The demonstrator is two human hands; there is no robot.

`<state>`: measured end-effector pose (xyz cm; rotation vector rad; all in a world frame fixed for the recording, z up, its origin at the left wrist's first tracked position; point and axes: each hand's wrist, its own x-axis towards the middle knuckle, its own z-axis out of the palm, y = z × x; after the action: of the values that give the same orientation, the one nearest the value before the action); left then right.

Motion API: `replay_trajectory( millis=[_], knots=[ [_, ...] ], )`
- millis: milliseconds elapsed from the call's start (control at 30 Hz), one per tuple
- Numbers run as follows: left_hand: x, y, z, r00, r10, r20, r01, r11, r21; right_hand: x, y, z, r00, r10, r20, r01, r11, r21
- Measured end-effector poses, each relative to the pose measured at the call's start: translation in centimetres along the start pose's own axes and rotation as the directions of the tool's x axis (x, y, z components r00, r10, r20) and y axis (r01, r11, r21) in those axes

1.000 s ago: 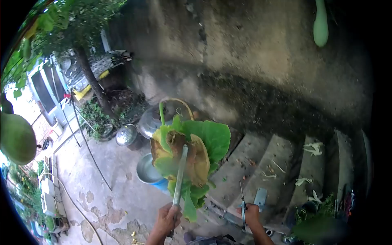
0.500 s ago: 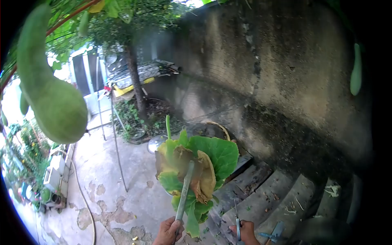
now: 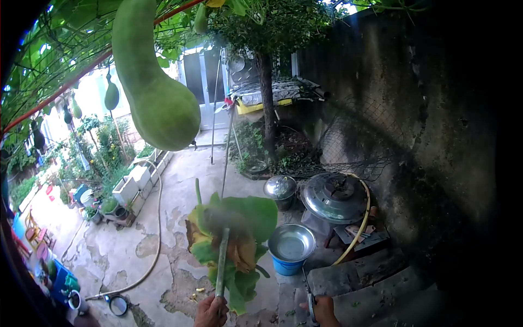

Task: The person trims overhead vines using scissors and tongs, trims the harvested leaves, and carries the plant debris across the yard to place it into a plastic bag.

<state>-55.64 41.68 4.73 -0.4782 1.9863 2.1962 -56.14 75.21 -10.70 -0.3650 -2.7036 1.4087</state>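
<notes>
My left hand (image 3: 211,312) is closed around a long, pale grey-green stalk (image 3: 222,267) at the bottom middle. Large gourd leaves (image 3: 256,213) spread around its upper end, some green, others yellow and brown; part of them is blurred. To the right, my right hand (image 3: 325,312) grips what look like scissors (image 3: 309,297), their thin blades pointing up and away. A big green gourd (image 3: 163,106) hangs at the upper left, above and apart from both hands.
Beyond my hands stand a metal basin (image 3: 292,243) on a blue bucket (image 3: 287,267), a lidded pot (image 3: 280,188) and a large metal lid (image 3: 335,197). A hose (image 3: 158,218) crosses the cracked concrete. Stone steps (image 3: 376,294) and a wall (image 3: 376,71) lie right.
My view has turned left, bringing the basin and the potted plants into fuller sight. Both hands keep their holds, and the leaves now appear further left in view.
</notes>
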Motion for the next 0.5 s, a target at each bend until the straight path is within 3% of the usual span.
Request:
replay_trajectory(
  millis=[67, 233, 267, 333, 367, 500],
  knots=[
    [-0.4, -1.2, -1.0, 0.995, -0.026, -0.095, 0.02, 0.998, -0.058, 0.2, -0.8, 0.8, 0.998, -0.031, 0.049, 0.038, 0.987, -0.159],
    [-0.9, -2.8, -4.4, 0.987, 0.006, -0.161, -0.015, 0.998, -0.054, 1.0, -1.7, 3.6, 0.99, -0.019, 0.14, 0.043, 0.985, -0.17],
    [-0.6, -3.9, -5.5, 0.957, 0.22, -0.191, -0.196, 0.971, 0.136, 1.0, -2.4, 4.0, 0.987, -0.025, 0.16, 0.051, 0.985, -0.162],
    [-0.3, -4.2, -6.6, 0.784, 0.607, -0.129, -0.48, 0.724, 0.495, 1.3, -4.0, 4.9, 0.981, -0.064, 0.181, 0.094, 0.982, -0.163],
    [-0.8, -4.2, -7.9, 0.979, 0.014, -0.202, -0.034, 0.994, -0.1, 1.3, -4.8, 5.4, 0.978, -0.093, 0.189, 0.126, 0.977, -0.17],
    [-0.8, -4.3, -11.6, 0.971, 0.06, -0.232, -0.117, 0.963, -0.242, 1.4, -6.7, 8.8, 0.967, -0.147, 0.207, 0.2, 0.945, -0.261]
  ],
)
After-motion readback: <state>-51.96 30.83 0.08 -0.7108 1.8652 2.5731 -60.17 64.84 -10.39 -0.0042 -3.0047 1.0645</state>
